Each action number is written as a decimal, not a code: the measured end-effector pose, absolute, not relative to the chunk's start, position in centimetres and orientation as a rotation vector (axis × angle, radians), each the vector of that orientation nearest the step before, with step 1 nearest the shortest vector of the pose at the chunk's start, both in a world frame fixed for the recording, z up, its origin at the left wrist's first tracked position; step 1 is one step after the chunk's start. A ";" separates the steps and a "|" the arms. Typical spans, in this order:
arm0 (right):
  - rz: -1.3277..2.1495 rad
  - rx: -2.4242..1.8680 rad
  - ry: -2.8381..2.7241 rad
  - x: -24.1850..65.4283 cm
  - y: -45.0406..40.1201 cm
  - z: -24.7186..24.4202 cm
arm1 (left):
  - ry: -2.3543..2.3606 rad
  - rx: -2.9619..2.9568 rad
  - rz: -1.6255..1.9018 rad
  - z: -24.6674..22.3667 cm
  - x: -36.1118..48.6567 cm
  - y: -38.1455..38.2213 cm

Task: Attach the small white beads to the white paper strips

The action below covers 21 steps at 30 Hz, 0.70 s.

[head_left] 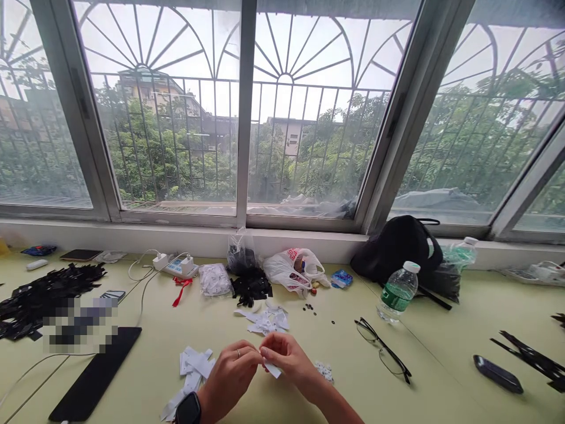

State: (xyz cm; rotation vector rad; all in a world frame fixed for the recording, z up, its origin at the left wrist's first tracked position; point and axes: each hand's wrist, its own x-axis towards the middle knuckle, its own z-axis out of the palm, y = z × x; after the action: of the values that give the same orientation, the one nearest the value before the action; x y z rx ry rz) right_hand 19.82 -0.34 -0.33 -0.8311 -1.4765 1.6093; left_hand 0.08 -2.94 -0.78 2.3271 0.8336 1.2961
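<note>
White strip [272, 370] is poking out at the fingertips, over the table [435, 400]; R hand [286, 356] is pinching it. L hand [235, 372] is meeting R's fingertips; can't tell its grip, contact's hidden. Nearby, one white strip pile [194, 368] is lying by L wrist, small white pcs [324, 371] by R wrist. Farther R, glasses [379, 340] & water btl [398, 292] are resting.
</note>
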 end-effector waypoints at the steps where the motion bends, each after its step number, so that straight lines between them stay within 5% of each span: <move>1: 1.617 -0.814 -1.471 19.9 -0.4 0.0 | 0.836 2.352 1.334 -0.9 0.1 -3.0; 21: 1.620 -0.800 -1.488 20.7 -0.6 -0.5 | 0.875 1.739 1.095 -0.4 0.0 -2.5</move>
State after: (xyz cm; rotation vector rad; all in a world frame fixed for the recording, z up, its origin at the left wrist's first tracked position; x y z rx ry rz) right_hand 20.67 -0.59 -0.48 -0.7999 -1.4884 1.6203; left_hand -0.03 -2.51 -0.40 1.7389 0.8750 1.0946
